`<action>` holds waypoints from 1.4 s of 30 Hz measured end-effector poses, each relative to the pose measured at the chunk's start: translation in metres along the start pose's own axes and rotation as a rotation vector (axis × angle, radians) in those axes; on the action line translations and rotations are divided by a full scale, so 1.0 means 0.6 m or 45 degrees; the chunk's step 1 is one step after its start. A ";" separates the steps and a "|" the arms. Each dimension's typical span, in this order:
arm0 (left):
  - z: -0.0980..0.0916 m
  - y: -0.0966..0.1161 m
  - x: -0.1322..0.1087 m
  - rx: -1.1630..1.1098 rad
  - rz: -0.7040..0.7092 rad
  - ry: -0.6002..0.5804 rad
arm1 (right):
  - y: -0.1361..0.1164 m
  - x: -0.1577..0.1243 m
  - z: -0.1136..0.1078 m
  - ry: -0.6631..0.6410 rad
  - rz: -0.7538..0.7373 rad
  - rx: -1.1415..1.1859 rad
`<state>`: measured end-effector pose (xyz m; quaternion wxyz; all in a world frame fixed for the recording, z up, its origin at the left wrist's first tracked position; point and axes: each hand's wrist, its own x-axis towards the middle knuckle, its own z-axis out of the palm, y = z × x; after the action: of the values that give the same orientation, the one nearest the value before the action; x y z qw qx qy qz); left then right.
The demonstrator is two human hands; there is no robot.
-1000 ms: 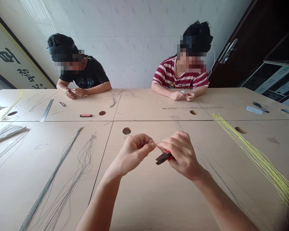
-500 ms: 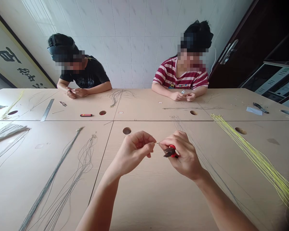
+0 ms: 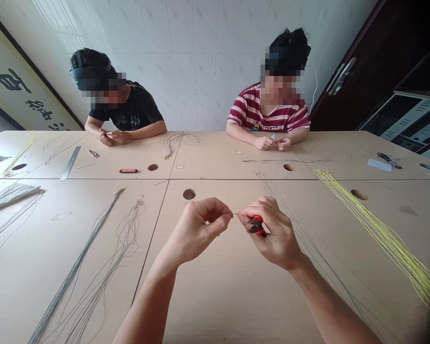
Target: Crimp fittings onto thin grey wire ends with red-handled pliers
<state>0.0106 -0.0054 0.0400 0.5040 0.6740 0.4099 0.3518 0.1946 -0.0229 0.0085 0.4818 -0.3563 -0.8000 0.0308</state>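
My left hand (image 3: 202, 229) is closed in a pinch, its thumb and index fingertip pressed together. A tiny thin piece, like a cord end (image 3: 235, 213), bridges the small gap between my two hands; its exact kind is too small to tell. Tucked in my right hand (image 3: 277, 236) are small red-handled pliers (image 3: 256, 225), their dark jaws pointing left. The thumb and index finger of that same hand pinch at the other side of the tiny piece. Both hands hover over the table (image 3: 208, 296), in front of a round hole.
Grey cord bundles (image 3: 89, 248) lie at left, yellow cords (image 3: 372, 229) at right, and thin grey cords (image 3: 308, 239) beside my right forearm. Across the table sit two people, their hands at small work. A metal ruler (image 3: 70, 162) and a red-black box cutter (image 3: 128, 170) lie beyond.
My hands stay nearly in place, the fingertips slightly shifted along the tiny piece. The pliers have turned a little in my right hand.
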 end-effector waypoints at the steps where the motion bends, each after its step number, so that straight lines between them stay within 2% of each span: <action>1: 0.001 0.000 0.000 -0.015 0.020 0.008 | 0.000 0.000 0.000 0.005 0.016 0.015; 6: 0.006 -0.002 -0.004 -0.019 0.187 0.052 | -0.002 -0.004 0.000 0.012 0.148 0.126; 16: 0.009 -0.007 -0.003 0.290 0.477 0.105 | -0.013 -0.001 -0.001 -0.084 0.463 0.331; 19: 0.009 -0.008 -0.003 0.400 0.508 0.100 | -0.016 0.001 -0.003 -0.103 0.526 0.375; 22: 0.012 -0.004 -0.003 0.405 0.478 0.094 | -0.014 -0.001 -0.002 -0.079 0.430 0.285; 29: 0.014 -0.004 0.002 0.216 0.330 0.042 | 0.002 -0.001 -0.002 0.020 -0.055 -0.108; 33: 0.014 -0.007 0.006 0.126 0.230 0.026 | 0.009 0.000 -0.004 0.049 -0.250 -0.356; 42: 0.009 -0.013 0.005 -0.134 0.160 0.087 | 0.007 0.002 -0.004 0.103 -0.119 -0.164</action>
<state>0.0152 -0.0034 0.0315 0.5013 0.6586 0.3648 0.4265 0.1982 -0.0195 0.0089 0.4905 -0.3499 -0.7960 -0.0575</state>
